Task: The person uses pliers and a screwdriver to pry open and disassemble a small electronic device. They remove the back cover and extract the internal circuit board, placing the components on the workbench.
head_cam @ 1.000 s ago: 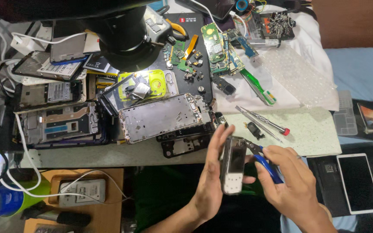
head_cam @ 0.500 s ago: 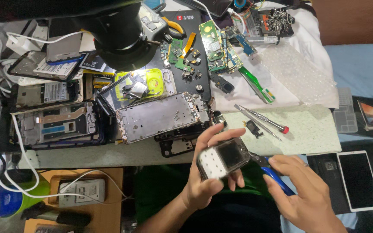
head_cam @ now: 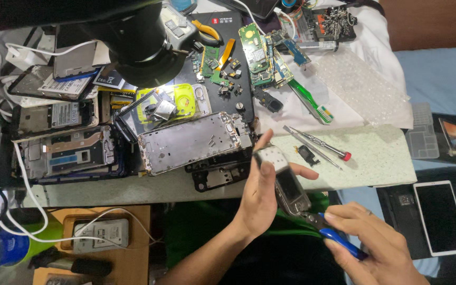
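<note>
My left hand (head_cam: 262,195) holds a small grey keypad phone (head_cam: 286,178) below the front edge of the workbench, its keypad end up and its screen end down. My right hand (head_cam: 373,245) grips blue-handled pliers (head_cam: 333,235), whose dark tips touch the phone's lower end. A stripped silver phone frame (head_cam: 191,141) lies on the bench just above my left hand. Two thin screwdrivers (head_cam: 315,143) and a small black part (head_cam: 306,154) rest on a pale green mat (head_cam: 376,155) to the right.
Opened phones (head_cam: 64,153), green circuit boards (head_cam: 257,50), a green toothbrush (head_cam: 310,101) and yellow-handled pliers (head_cam: 207,29) crowd the bench. A black microscope head (head_cam: 138,42) hangs over it. White tablets (head_cam: 442,216) lie at right; a cabled device (head_cam: 101,235) sits low left.
My left hand has turned the phone from lying crosswise with its keypad facing me to standing more lengthwise. My right hand has brought the pliers' tips onto the phone's lower end.
</note>
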